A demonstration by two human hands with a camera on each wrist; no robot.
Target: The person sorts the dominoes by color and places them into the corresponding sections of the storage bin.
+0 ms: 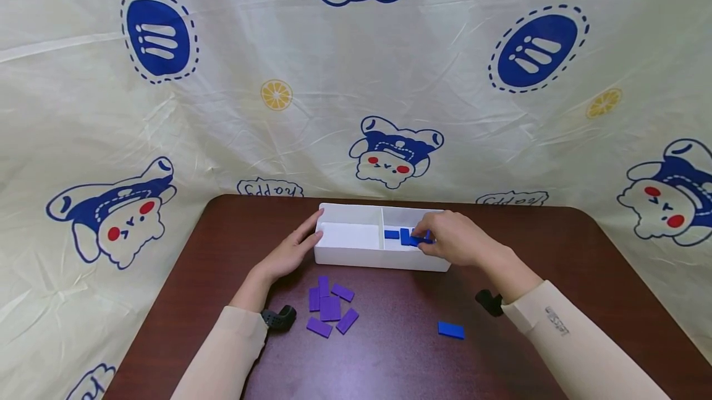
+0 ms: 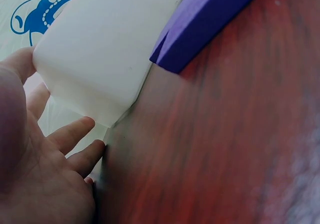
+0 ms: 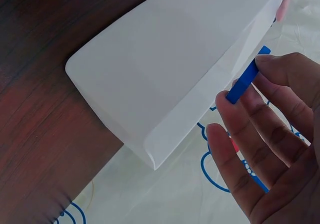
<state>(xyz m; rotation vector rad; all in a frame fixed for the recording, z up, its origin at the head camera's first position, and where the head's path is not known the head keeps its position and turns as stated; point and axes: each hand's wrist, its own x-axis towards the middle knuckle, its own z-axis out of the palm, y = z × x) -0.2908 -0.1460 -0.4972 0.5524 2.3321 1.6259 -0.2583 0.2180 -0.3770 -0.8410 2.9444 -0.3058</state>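
A white two-compartment box [image 1: 356,256] stands near the table's far edge. My right hand [image 1: 453,238] is over its right compartment, and in the right wrist view the thumb and fingers pinch a thin blue block [image 3: 245,82]. Other blue blocks [image 1: 392,234] lie inside that compartment, some hidden by the hand. My left hand [image 1: 289,253] rests against the box's left end, fingers spread and extended along it in the left wrist view. Bare white floor shows in the left compartment [image 1: 350,236].
Several purple blocks [image 1: 330,309] lie in a loose cluster in front of the box, to the right of the left wrist. One blue block [image 1: 451,330] lies on the brown table [image 1: 378,357] at front right. A printed white sheet [image 1: 334,140] hangs behind.
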